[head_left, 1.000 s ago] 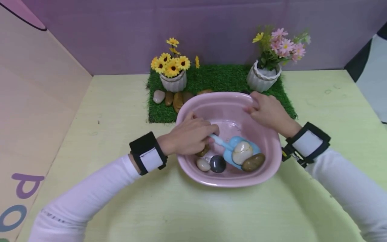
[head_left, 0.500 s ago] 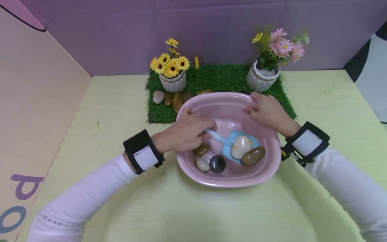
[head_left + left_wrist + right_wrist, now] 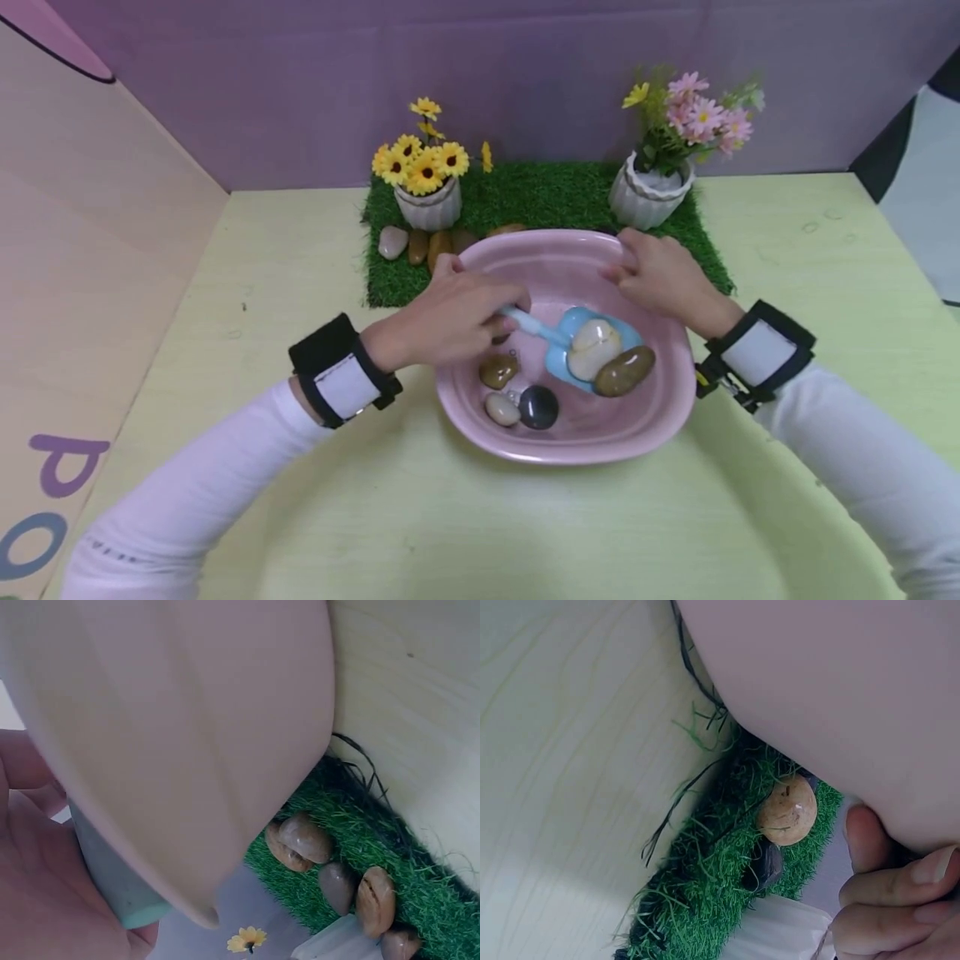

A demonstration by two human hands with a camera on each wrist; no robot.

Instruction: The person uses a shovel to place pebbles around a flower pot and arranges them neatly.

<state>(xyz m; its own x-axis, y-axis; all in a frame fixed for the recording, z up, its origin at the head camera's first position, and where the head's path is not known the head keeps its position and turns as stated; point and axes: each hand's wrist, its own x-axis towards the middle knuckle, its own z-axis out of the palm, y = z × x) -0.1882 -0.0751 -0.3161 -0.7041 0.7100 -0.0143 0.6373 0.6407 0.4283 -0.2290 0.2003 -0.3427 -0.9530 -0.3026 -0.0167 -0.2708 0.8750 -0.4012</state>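
My left hand (image 3: 457, 317) grips the handle of a light-blue toy shovel (image 3: 553, 360) at the left side of a pink basin (image 3: 566, 450). In the left wrist view the handle's end (image 3: 124, 889) shows behind the basin's outer wall (image 3: 187, 735). On the shovel's blade lies a cream pebble (image 3: 595, 350), and a brown pebble (image 3: 625, 372) overlaps the blade's front edge. My right hand (image 3: 670, 275) holds the basin's rim at the far right; its curled fingers (image 3: 885, 889) show under the rim in the right wrist view.
Left in the basin lie a dark pebble (image 3: 539, 407), a pale pebble (image 3: 502, 409) and a brown pebble (image 3: 498, 371). Behind is an artificial grass mat (image 3: 532, 187) with several stones, a yellow flower pot (image 3: 430, 207) and a pink flower pot (image 3: 651, 196).
My left hand and the shovel have moved a little left and away from me, and the two pebbles at its blade have moved along. My right hand stays on the rim.
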